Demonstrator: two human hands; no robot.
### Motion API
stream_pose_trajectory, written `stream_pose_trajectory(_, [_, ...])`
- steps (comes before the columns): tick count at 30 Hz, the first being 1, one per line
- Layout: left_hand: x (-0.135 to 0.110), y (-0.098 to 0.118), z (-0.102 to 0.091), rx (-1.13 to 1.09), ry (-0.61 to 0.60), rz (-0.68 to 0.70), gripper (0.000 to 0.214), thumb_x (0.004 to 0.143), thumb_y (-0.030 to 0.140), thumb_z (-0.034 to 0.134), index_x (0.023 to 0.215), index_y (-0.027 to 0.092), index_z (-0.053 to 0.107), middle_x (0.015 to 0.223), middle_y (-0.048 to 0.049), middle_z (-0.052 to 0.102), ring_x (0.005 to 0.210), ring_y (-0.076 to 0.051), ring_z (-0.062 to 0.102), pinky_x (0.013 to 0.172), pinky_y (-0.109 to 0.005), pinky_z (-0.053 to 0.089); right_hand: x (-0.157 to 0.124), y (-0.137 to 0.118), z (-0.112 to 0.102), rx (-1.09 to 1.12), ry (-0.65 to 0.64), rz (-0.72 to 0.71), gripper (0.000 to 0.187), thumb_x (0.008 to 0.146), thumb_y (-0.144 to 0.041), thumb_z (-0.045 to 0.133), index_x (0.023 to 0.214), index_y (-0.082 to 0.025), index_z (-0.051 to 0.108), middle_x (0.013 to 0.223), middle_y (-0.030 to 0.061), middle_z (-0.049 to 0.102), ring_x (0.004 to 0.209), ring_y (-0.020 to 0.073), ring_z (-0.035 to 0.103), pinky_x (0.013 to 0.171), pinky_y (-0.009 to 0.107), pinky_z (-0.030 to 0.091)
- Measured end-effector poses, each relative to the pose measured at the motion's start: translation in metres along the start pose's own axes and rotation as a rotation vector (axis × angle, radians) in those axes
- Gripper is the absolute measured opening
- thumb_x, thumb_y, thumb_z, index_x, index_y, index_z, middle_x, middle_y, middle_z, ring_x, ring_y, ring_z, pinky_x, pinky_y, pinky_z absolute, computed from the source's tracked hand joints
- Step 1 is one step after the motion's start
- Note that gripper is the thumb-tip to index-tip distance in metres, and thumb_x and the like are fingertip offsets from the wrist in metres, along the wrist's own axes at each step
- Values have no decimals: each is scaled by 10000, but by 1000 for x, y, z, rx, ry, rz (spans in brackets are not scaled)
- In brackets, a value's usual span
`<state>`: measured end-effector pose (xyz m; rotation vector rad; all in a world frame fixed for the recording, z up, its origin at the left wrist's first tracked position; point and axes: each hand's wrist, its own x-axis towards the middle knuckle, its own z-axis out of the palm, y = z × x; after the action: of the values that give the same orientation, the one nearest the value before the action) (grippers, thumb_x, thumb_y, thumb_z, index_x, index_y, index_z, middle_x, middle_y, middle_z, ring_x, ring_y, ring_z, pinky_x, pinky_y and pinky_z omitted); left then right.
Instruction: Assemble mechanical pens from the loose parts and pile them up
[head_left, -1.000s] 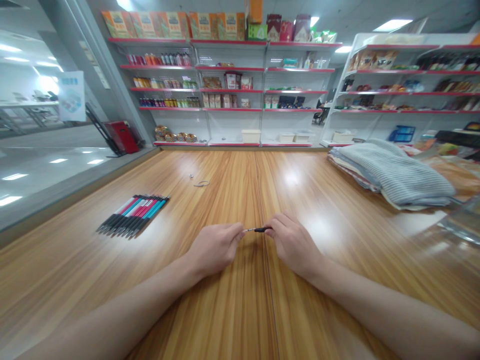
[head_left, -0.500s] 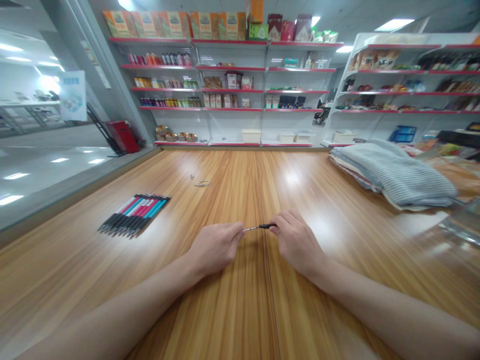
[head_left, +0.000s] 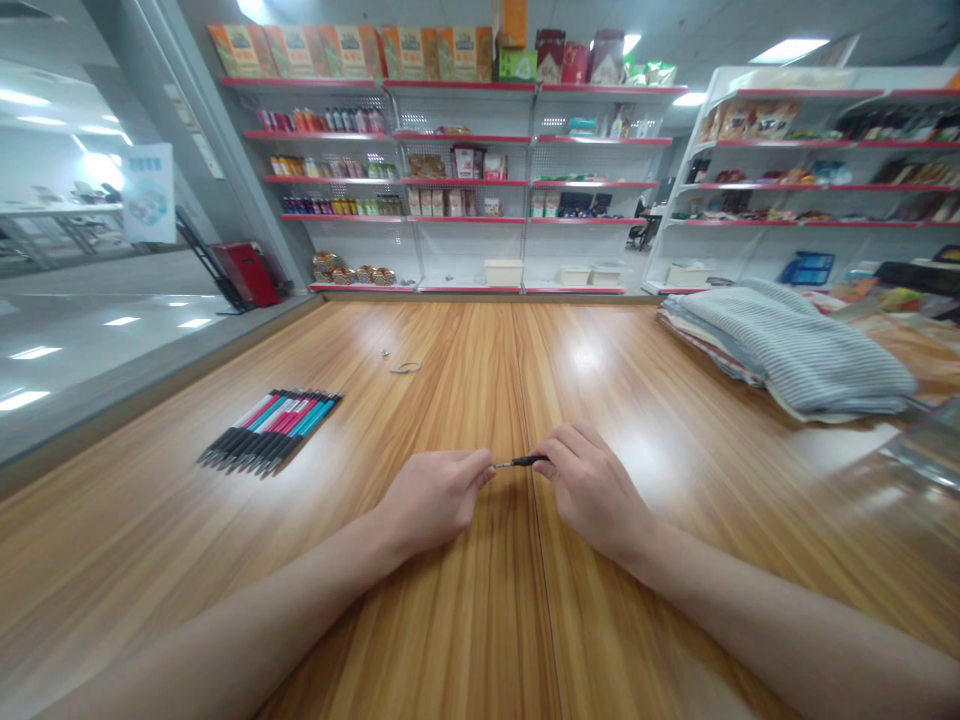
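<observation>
Above the middle of the wooden table [head_left: 465,640], my left hand [head_left: 439,497] is closed, its thumb and fingertips pinching a thin pen refill [head_left: 503,465]. Opposite it, my right hand [head_left: 589,485] is closed on a black pen barrel [head_left: 529,460]. Refill and barrel meet end to end in one line between the two hands; how far one sits inside the other is hidden. A row of pens [head_left: 274,430] with black grips and pink, white and blue bodies lies side by side to the left.
A thin wire-like loop [head_left: 406,368] and a tiny shiny piece [head_left: 385,352] lie beyond my left hand. Folded striped cloths [head_left: 795,345] are stacked at the right, near a clear container [head_left: 930,445]. Stocked shelves [head_left: 465,180] stand behind the table.
My hands have come slightly closer together, and less of the refill shows between my left fingertips and the black barrel. The row of pens has stayed put.
</observation>
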<state>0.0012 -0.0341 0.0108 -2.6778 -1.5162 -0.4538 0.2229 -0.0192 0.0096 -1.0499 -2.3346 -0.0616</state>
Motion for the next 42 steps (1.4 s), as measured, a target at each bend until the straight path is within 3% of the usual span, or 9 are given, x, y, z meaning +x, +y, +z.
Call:
stream_pose_trajectory(5, [-1,2,-1,-70,22,19,279,980,345,332,949,197,566,843,-34,674,726,-161,629,606,-253,406,0,-5,-4,25,9,-62,128,925,-145,469,909,-171,594,896,84,579,878,219,499,787,379,420])
stream_pose_trajectory(11, [-1,6,-1,-33,-13,57,319,985,345,310,873,188,565,820,-31,674,697,-157,624,594,-253,408,-1,-10,-6,34,-35,-107,165,953,-179,426,928,-162,589,890,78,584,876,212,502,794,366,398])
stream_pose_trajectory(16, [-2,7,-1,-114,-6,42,269,980,350,346,1139,206,509,957,-40,694,812,-176,659,654,-264,451,-2,-12,-6,53,-37,-166,187,966,-224,428,975,-163,604,885,71,589,861,199,509,784,353,385])
stream_pose_trajectory(24, [-2,9,-3,-48,9,78,286,990,323,291,920,192,535,826,-28,673,666,-152,617,565,-256,396,-2,-12,-2,155,14,-106,158,922,-211,495,1052,-162,571,924,81,609,896,212,531,803,361,403])
stream_pose_trajectory(29, [-3,11,-4,-113,28,90,232,963,368,381,1079,210,505,902,-29,679,742,-161,638,597,-250,421,-3,-8,0,170,22,-111,148,938,-204,451,893,-168,587,797,57,607,791,189,535,743,339,399])
stream_pose_trajectory(34, [-3,10,-4,-70,3,110,265,981,326,305,958,204,539,840,-29,654,704,-144,611,610,-243,421,-3,-10,-1,207,6,-103,115,906,-232,506,976,-163,565,893,75,620,859,206,538,767,344,396])
stream_pose_trajectory(36, [-3,10,-4,-91,7,117,237,968,351,346,1024,211,529,883,-31,658,736,-152,617,620,-247,426,-3,-11,-1,186,-4,-118,104,918,-216,480,929,-164,569,854,67,616,829,198,532,751,339,391])
stream_pose_trajectory(39, [-3,10,-4,-107,-8,133,223,957,357,382,1077,221,512,916,-29,658,782,-161,625,629,-247,426,-3,-9,0,127,-8,-108,242,954,-243,428,759,-171,552,721,44,584,734,179,514,702,325,381])
stream_pose_trajectory(42, [-3,10,-6,-43,-27,116,263,979,332,309,950,211,541,859,-23,644,719,-146,608,607,-245,407,0,-1,-1,128,54,-21,240,972,-219,370,843,-171,566,795,54,610,774,178,540,732,318,404])
